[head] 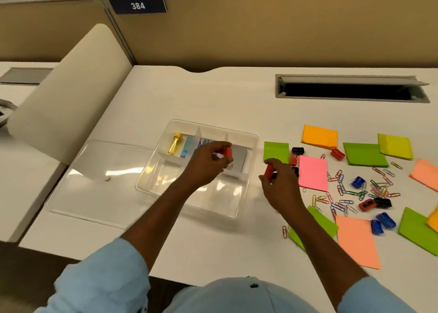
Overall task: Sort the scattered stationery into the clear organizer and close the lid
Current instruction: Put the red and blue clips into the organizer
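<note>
Organizer (209, 129) on white desk (213, 94), perhaps cubicle (260, 32)

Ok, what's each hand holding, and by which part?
Left hand: a red sharpener, pinched at its left end. Right hand: a second red sharpener, pinched at its lower end.

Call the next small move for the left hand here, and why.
Probably lower the left hand and release its small red plastic sharpener into the clear plastic organizer: that hand pinches it above the open tray, while the right hand holds a second red sharpener just outside the tray's right wall, likely next in.
</note>
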Demonstrator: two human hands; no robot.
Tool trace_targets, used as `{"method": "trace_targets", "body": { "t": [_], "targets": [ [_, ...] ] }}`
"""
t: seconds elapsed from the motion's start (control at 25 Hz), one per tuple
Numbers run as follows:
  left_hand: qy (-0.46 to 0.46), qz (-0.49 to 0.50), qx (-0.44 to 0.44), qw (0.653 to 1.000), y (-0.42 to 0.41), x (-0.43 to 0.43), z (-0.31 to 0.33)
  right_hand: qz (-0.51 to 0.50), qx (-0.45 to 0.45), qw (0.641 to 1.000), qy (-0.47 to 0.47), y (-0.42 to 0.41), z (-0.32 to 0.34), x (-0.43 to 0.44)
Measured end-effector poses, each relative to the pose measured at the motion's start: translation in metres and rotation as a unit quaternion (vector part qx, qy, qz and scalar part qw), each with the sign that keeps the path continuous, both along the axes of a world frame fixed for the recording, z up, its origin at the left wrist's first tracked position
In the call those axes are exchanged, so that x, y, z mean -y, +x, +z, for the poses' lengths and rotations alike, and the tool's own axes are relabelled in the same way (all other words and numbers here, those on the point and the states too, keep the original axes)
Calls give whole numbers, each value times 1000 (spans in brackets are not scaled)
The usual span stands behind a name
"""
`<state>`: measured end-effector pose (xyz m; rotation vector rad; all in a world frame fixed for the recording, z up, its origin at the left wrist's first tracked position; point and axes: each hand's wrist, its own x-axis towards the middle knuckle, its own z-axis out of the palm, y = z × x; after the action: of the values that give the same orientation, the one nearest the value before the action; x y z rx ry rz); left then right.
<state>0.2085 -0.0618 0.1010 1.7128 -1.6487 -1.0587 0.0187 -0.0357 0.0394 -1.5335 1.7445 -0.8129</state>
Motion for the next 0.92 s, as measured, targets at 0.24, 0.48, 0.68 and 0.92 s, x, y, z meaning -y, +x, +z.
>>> {"method": "trace_targets", "body": {
  "t": [0.24, 0.48, 0.68, 0.92],
  "targets": [
    [-45, 106, 103, 988, 101, -16, -8, 157, -23, 987, 9, 90, 19, 3],
    [-44, 49, 234, 970, 144, -20, -35, 235, -112, 965, -13, 181, 28, 11],
    [-38, -29, 305, 951, 151, -8, -51, 239, -274, 930, -44, 214, 18, 20],
    [-42, -89, 426, 899, 156, 1, -63, 236, -319, 918, -22, 227, 3, 28]
  ]
}}
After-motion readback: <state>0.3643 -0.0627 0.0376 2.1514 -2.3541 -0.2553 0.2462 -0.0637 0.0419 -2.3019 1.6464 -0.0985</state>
